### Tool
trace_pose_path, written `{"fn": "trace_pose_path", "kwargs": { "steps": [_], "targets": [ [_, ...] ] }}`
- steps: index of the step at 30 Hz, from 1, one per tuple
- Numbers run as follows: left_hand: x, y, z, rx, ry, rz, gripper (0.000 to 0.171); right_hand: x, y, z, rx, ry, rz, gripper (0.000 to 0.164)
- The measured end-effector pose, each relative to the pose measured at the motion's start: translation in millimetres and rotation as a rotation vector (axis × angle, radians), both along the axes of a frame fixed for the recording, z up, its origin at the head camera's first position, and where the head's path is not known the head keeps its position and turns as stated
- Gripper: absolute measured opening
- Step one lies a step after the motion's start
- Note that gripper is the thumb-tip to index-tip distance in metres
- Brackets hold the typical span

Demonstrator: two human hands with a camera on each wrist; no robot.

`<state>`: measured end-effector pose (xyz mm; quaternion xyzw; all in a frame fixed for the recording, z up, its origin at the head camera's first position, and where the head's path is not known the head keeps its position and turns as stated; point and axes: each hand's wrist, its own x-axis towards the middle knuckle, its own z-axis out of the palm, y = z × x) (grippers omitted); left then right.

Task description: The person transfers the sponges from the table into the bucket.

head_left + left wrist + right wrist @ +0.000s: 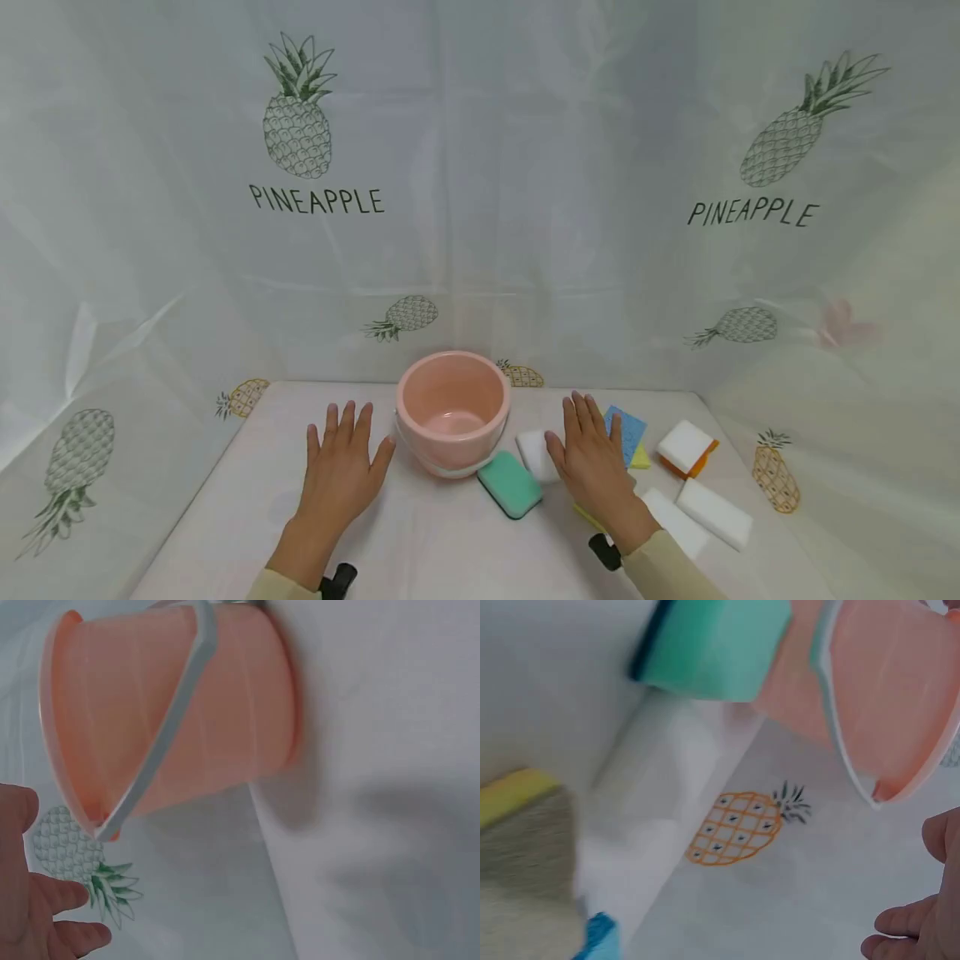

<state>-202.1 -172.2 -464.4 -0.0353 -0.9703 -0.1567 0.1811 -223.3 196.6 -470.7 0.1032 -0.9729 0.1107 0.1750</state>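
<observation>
A pink bucket [452, 457] with a pale handle [166, 735] stands upright at the back middle of the table. To its left my left hand [341, 467] hovers palm down, fingers spread, holding nothing. My right hand [596, 467] is likewise stretched out over the sponges on the right, with nothing in its grip. Between the bucket and the right hand lies a green sponge [512, 485] with a dark underside. A white sponge [534, 454] is beside it, partly hidden by the right hand. Part of a yellow sponge [525, 795] with a greyish face shows in the right wrist view.
Farther right are a blue sponge cloth [627, 429], a white-and-orange sponge [686, 448] and two white sponge blocks, one of them [715, 512] near the table's right side. A pineapple-printed sheet [525, 208] hangs behind and beside the pale table [450, 550].
</observation>
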Motion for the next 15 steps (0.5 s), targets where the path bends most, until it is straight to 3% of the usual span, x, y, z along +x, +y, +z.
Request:
{"fn": "trace_pose_path", "kwargs": {
  "steps": [9, 15],
  "targets": [
    [-34.2, 22, 14.1, 0.02, -0.109, -0.058, 0.078, -38.2, -42, 28.4, -0.021, -0.064, 0.095, 0.072],
    [-46.4, 32, 15.0, 0.02, -0.142, -0.104, 0.08, -54.1, -59, 31.6, -0.088, -0.126, 0.15, 0.07]
  ]
}}
